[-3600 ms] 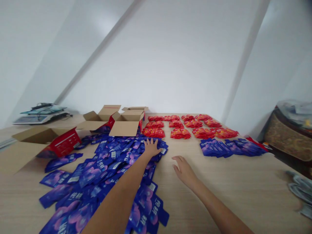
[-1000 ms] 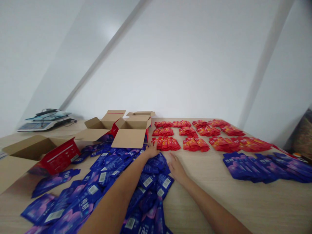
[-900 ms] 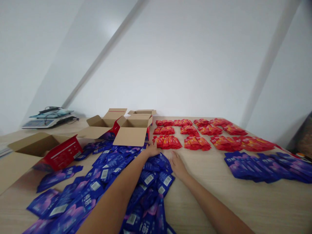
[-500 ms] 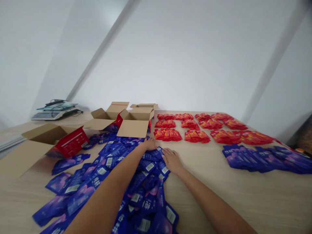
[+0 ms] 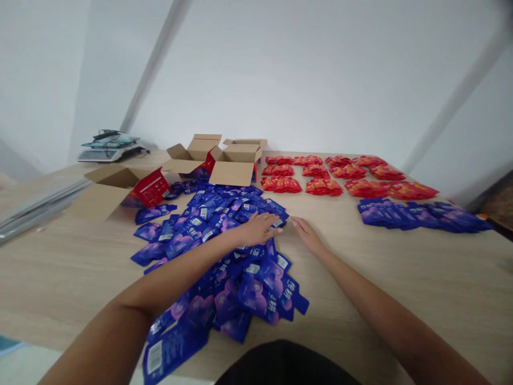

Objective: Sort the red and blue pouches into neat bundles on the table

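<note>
A big loose heap of blue-purple packets [image 5: 216, 251] covers the wooden table [image 5: 372, 278] in front of me. My left hand [image 5: 256, 229] lies flat on the far right part of the heap, fingers stretched out and open. Just to its right, my right hand [image 5: 305, 233] rests open on the bare wood, its fingertips pointing at the heap's edge near the left hand. Neither hand grips a packet.
Rows of red packet bundles [image 5: 320, 176] lie at the far side, with a row of blue-purple packets [image 5: 417, 215] at the right. Open cardboard boxes [image 5: 224, 160] and a red-sided box [image 5: 124, 187] stand at the back left. A scale [image 5: 108, 147] sits far left.
Both hands have drawn back toward me from the far edge of the heap, and the packets now lie gathered closer to me. The camera has tilted down.
</note>
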A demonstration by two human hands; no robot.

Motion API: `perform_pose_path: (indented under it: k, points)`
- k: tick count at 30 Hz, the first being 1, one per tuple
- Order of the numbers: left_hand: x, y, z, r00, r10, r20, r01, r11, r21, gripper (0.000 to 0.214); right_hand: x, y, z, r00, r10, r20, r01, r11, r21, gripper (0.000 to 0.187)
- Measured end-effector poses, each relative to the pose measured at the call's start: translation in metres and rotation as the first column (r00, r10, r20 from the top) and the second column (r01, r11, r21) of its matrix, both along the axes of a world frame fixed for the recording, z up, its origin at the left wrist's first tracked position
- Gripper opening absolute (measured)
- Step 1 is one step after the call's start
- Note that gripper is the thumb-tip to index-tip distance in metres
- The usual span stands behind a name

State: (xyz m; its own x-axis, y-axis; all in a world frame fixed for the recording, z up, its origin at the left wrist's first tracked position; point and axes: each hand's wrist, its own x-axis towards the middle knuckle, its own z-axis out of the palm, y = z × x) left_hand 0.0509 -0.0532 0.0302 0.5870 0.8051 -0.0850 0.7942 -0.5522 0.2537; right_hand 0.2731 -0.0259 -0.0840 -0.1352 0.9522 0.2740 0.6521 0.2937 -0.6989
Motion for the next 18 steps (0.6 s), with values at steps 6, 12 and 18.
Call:
perform_pose_path:
  k: [6,12,18]
  points:
    - [-0.002,-0.134,-0.040,0.933,-0.361,0.008,0.361,0.933,0.007,0.079,0.014,-0.104,0.009,0.981,0.192,0.036,-0.191,0.981,-0.028,0.052]
    - [-0.025,-0.134,-0.056,0.920,-0.391,-0.033,0.392,0.911,0.127,0.054,-0.012,-0.153,0.023,0.866,0.368,0.339,-0.377,0.925,-0.042,0.063]
    - [-0.038,-0.120,-0.057,0.925,-0.380,0.021,0.369,0.908,0.196,0.064,-0.025,-0.147,0.013,0.932,0.267,0.243,-0.279,0.960,0.015,0.053]
